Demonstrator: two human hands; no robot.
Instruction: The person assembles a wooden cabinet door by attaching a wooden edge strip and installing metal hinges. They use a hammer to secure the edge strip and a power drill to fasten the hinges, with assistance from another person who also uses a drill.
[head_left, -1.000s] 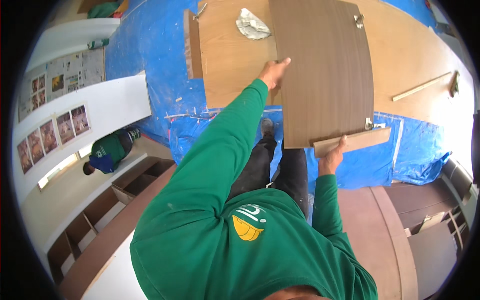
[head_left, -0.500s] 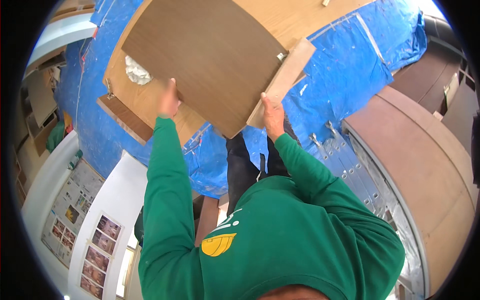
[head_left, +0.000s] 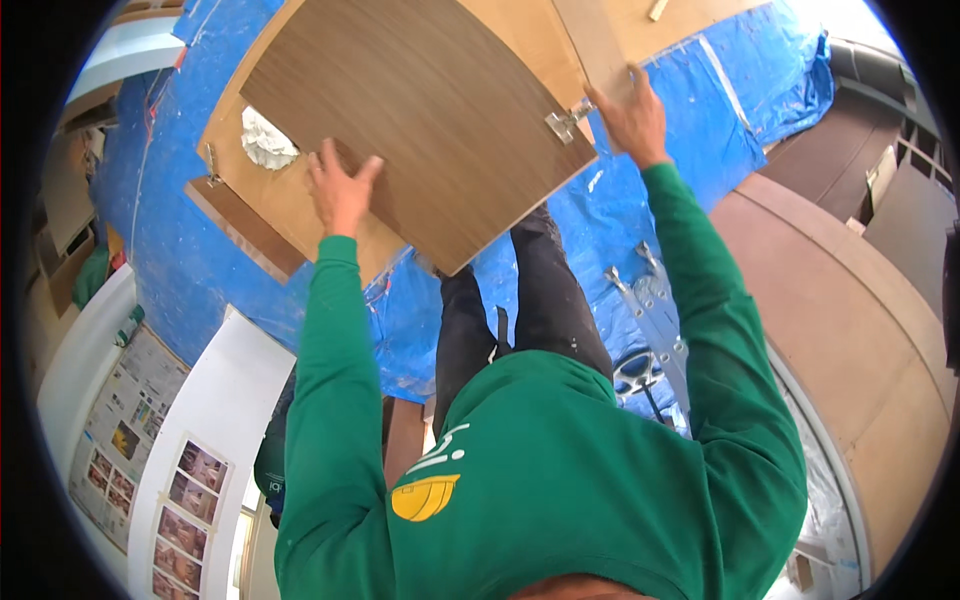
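A brown wood-grain cabinet door (head_left: 400,110) lies on a lighter wooden board (head_left: 215,150). At the door's right edge a metal hinge (head_left: 568,123) is exposed. My right hand (head_left: 636,115) grips the near end of a pale narrow wooden board (head_left: 592,42), just beyond the hinge. My left hand (head_left: 342,188) is over the door's lower left edge with fingers spread, holding nothing; whether its fingertips touch the door I cannot tell. Beside it sits a crumpled white wad (head_left: 267,140), paper or cloth. A short brown strip (head_left: 245,232) with a hinge lies farther left.
Blue tarp (head_left: 170,230) spreads under and around the work. To my right are a metal ladder-like piece (head_left: 640,300) and a large pinkish-brown panel (head_left: 830,280). A white board with photos (head_left: 215,420) stands at lower left. A small wood piece (head_left: 657,9) lies far ahead.
My right hand has carried the narrow board away from the door's right edge, farther off and rightward, uncovering the hinge. My left hand's fingers have spread.
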